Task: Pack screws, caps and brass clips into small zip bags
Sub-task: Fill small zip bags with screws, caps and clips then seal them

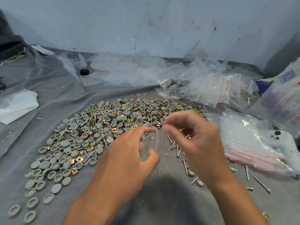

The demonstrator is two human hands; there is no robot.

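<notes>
Left hand had its grip pinched on a small zip bag (a brass clip inside); right hand pinched its rim above the screws

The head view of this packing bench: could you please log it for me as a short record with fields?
left hand: holds a small zip bag
right hand: fingers pinched at the bag's mouth, blurred
bag contents: a brass clip and a screw show through
loose stock: mixed pile of grey caps, brass clips and screws on grey cloth
filled bags: heaped at far right
empty bags: stacked at right
</notes>
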